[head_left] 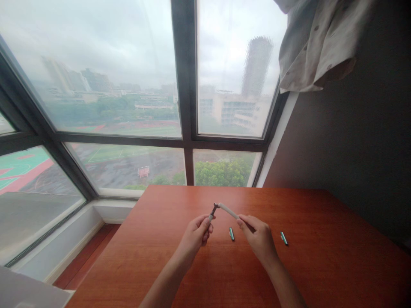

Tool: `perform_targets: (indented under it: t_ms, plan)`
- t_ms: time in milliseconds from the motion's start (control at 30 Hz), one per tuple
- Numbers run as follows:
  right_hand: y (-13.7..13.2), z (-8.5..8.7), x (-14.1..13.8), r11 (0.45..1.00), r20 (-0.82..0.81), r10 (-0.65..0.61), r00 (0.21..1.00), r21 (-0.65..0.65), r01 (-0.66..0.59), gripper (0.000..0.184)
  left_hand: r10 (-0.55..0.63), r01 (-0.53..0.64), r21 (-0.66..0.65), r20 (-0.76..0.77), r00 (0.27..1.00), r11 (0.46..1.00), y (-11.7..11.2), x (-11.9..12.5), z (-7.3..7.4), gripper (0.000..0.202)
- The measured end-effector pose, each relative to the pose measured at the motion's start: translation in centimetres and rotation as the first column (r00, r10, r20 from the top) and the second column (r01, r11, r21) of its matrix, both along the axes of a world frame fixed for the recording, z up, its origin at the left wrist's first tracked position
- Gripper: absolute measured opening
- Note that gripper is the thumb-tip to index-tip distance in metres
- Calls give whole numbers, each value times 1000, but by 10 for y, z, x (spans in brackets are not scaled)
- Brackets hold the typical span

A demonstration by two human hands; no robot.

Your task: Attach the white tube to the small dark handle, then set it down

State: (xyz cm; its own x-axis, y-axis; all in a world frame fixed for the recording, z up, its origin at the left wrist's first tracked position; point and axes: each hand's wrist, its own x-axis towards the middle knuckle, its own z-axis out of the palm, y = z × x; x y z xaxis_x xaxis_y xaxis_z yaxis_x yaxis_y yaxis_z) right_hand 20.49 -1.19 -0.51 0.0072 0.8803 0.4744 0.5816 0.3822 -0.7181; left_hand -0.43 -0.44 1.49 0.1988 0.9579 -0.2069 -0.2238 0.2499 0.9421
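My left hand [198, 233] is closed around the grip of a razor handle [213, 210], whose dark, narrow head points up and bears no blade cartridge. A slim, pale stick-like tool [228, 210] is pinched in my right hand [257, 235]; its kind is not clear. The tip of the pale tool meets or nearly meets the razor handle's head, and I cannot tell whether they touch. On the table between my hands lies a green and black razor cartridge [231, 234]. Another razor cartridge [284, 238] rests to the right of my right hand.
The reddish-brown wooden table [321, 273] reaches almost to large windows with dark frames [186, 141]. A light buttoned shirt [316, 47] hangs at the upper right, before a dark wall [346, 141]. At the left, a low white ledge [73, 244] borders the floor.
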Motion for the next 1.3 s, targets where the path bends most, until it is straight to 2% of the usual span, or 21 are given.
perform_targets:
  t_ms: [633,1033,1300]
  plan:
    - [1,-1,0,1000,-4,-19,1000,-14,19,28,-4,6,43,-34,999,999,5,-1,-4,44]
    - [0,1,-1,998,9,-14,1000,-62,15,32,66,-27,234,-159,985,972,8,-5,-14,41]
    - [-2,5,-2,993,-73,-35,997,-118,26,34,120,-35,337,-235,965,941,8,-7,-10,40]
